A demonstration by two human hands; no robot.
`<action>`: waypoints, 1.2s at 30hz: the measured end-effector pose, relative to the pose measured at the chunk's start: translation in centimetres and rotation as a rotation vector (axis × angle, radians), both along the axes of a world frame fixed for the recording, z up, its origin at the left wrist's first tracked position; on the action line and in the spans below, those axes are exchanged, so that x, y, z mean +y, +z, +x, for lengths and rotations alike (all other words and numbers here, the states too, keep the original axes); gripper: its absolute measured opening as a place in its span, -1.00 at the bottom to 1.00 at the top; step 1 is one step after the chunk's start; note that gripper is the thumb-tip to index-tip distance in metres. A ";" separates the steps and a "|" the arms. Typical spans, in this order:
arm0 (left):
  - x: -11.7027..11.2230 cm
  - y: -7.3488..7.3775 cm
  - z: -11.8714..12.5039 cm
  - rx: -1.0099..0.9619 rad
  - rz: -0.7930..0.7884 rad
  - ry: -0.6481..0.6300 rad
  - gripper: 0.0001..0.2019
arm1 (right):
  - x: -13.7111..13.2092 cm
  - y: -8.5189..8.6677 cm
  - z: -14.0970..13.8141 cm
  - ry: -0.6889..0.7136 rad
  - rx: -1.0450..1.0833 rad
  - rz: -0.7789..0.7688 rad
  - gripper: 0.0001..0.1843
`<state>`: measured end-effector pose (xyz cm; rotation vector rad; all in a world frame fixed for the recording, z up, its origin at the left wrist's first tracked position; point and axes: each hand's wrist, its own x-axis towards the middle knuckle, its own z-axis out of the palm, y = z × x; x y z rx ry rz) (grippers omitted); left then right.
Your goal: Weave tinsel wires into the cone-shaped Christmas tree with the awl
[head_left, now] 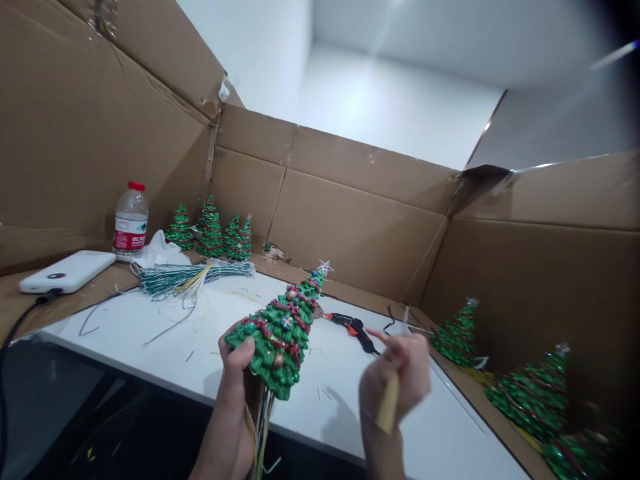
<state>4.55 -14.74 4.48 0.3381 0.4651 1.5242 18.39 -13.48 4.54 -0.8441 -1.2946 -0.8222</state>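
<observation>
My left hand (233,387) is closed around the base of a green model Christmas tree (280,327). The tree leans to the right, with red garlands, small baubles and a star at its tip. Yellow and white wires (261,427) hang from its underside. To the right, my blurred right hand (400,373) is closed on a tan handle (388,405) that points downward. What the handle belongs to cannot be made out. Behind the hands, a black and orange glue gun (354,327) lies on the white board (330,373).
A bundle of green and white wires (175,279) lies at the left by a bottle (131,220) and a white power bank (67,272). Several small trees (210,235) stand at the back left; more trees (530,393) lie along the right. Cardboard walls (350,200) enclose the table.
</observation>
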 end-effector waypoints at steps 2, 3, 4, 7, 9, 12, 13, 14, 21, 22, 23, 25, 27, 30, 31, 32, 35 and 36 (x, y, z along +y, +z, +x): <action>0.2 0.1 0.0 0.006 -0.013 -0.009 -0.66 | -1.1 0.6 1.3 -0.010 0.214 0.020 -0.64; 0.3 0.2 0.0 0.008 -0.021 -0.002 -0.67 | -1.7 0.9 1.5 0.084 0.298 0.028 -0.64; 0.4 0.3 -0.1 0.007 -0.028 0.014 -0.70 | -2.3 1.1 1.5 0.161 0.361 0.043 -0.64; 0.9 0.5 -0.4 -0.001 -0.024 0.054 -0.76 | -3.2 1.4 0.1 0.390 0.387 -0.061 -0.65; 1.1 0.5 -0.7 -0.002 -0.007 0.060 -0.78 | -3.1 1.2 -1.3 0.492 0.261 -0.231 -0.68; 1.2 0.5 -1.2 -0.010 0.005 0.074 -0.79 | -2.5 0.8 -3.3 0.597 0.045 -0.498 -0.70; 1.2 0.5 -1.3 -0.014 0.007 0.077 -0.79 | -2.3 0.6 -3.8 0.623 0.006 -0.548 -0.71; 1.2 0.5 -1.4 -0.018 0.008 0.078 -0.80 | -2.1 0.5 -4.1 0.644 -0.013 -0.569 -0.72; 1.3 0.7 -1.0 -0.024 0.022 0.073 -0.76 | -2.0 0.1 -4.3 0.692 -0.016 -0.598 -0.74; 1.2 0.7 -1.0 -0.020 0.026 0.077 -0.76 | -2.0 0.1 -4.2 0.686 -0.008 -0.599 -0.73; 1.2 0.7 -0.9 -0.014 0.029 0.081 -0.75 | -2.0 0.2 -4.2 0.679 0.000 -0.601 -0.73; 1.2 0.6 -0.9 -0.003 0.038 0.086 -0.74 | -2.0 0.2 -4.1 0.676 0.003 -0.595 -0.72; 1.1 0.6 -0.9 0.005 0.052 0.083 -0.74 | -2.0 0.2 -4.1 0.681 0.005 -0.587 -0.71; 1.0 0.6 -0.9 0.006 0.063 0.068 -0.75 | -2.0 0.1 -4.1 0.679 0.025 -0.568 -0.70; 1.0 0.6 -0.9 0.005 0.060 0.063 -0.75 | -2.0 0.0 -4.1 0.674 0.034 -0.560 -0.70; 1.0 0.6 -0.9 0.003 0.055 0.061 -0.75 | -2.0 0.0 -4.1 0.668 0.042 -0.553 -0.69; 1.0 0.6 -0.8 -0.004 0.033 0.059 -0.73 | -2.2 0.1 -4.0 0.648 0.054 -0.563 -0.67; 1.0 0.6 -0.8 -0.006 0.027 0.057 -0.73 | -2.3 0.1 -4.0 0.643 0.054 -0.576 -0.67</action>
